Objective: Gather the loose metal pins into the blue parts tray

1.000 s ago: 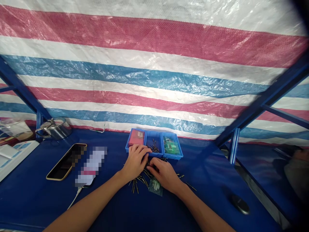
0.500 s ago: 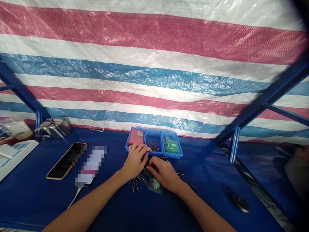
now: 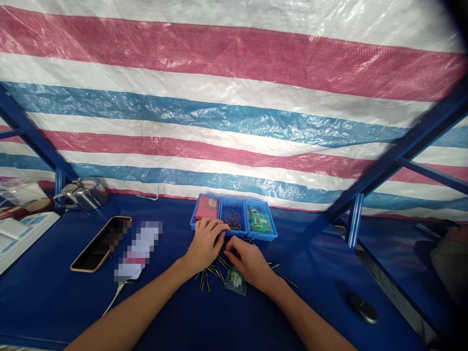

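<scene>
My left hand point(image 3: 206, 245) lies over the front edge of a blue three-part bin point(image 3: 261, 238). Its fingers are stretched out, with the thumb toward the right. Close beside it, my right hand point(image 3: 249, 262) has thumb and forefinger pinched together above a pile of thin dark rods with brassy parts point(image 3: 206, 282). Whatever the pinch holds is too small to make out. More such rods point(image 3: 236, 222) lie in the bin's middle compartment. A small clear bag with pale pieces point(image 3: 236, 281) rests on the table by my right wrist.
The bin's left compartment holds a red packet point(image 3: 206, 208), its right one green bagged pieces point(image 3: 259, 220). To the left are a phone point(image 3: 97, 248), a blurred-out device on a cable point(image 3: 137, 253), a lidded metal pot point(image 3: 86, 193) and a white power strip point(image 3: 27, 234). A black mouse point(image 3: 361, 307) sits right.
My right thumb and fingertips have shifted very slightly at the pinch. My left hand and the things on the table stay where they were.
</scene>
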`<state>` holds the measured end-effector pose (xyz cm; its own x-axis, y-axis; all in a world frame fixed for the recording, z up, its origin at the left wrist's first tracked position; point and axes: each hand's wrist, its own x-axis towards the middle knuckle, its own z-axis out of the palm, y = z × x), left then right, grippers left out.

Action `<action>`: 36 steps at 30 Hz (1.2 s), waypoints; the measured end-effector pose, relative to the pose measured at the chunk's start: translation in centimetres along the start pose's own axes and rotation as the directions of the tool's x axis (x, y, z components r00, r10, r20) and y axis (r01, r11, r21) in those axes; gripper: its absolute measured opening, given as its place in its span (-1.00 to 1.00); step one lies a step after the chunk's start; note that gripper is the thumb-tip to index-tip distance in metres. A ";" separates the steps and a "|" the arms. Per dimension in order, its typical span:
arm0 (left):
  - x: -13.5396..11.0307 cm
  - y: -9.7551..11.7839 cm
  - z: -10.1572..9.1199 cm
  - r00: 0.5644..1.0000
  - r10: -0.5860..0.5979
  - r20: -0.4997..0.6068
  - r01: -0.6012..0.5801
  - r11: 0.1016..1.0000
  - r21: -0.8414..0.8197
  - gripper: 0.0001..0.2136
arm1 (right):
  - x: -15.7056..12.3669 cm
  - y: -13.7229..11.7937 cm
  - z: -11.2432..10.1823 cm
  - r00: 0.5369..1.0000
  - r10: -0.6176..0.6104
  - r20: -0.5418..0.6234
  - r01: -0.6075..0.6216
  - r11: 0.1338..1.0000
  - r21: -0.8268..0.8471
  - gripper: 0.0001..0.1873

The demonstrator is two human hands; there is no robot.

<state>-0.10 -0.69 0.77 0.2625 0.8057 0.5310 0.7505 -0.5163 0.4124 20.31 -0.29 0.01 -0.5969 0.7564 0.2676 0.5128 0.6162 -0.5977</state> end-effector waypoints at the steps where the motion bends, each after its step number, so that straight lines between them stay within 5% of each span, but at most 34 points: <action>1: 0.0 0.0 0.0 1.000 0.001 0.001 -0.001 1.000 0.001 -0.76 | 0.0 0.0 0.0 1.000 0.000 0.000 0.000 1.000 -0.004 -0.92; 23: 0.0 0.1 0.0 1.000 0.008 -0.005 -0.008 1.000 0.002 -0.77 | -0.1 0.4 -0.1 0.997 -0.046 -0.062 0.049 0.998 0.042 -0.73; 36: 0.0 0.1 0.0 1.000 0.009 -0.002 -0.009 1.000 0.009 -0.77 | 0.1 -0.4 -0.6 0.976 -0.057 -0.213 0.069 0.996 0.050 -0.66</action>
<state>0.00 -0.74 0.79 0.2677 0.8004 0.5364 0.7536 -0.5208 0.4010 20.41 -0.27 0.73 -0.4803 0.7496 0.4555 0.4388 0.6550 -0.6152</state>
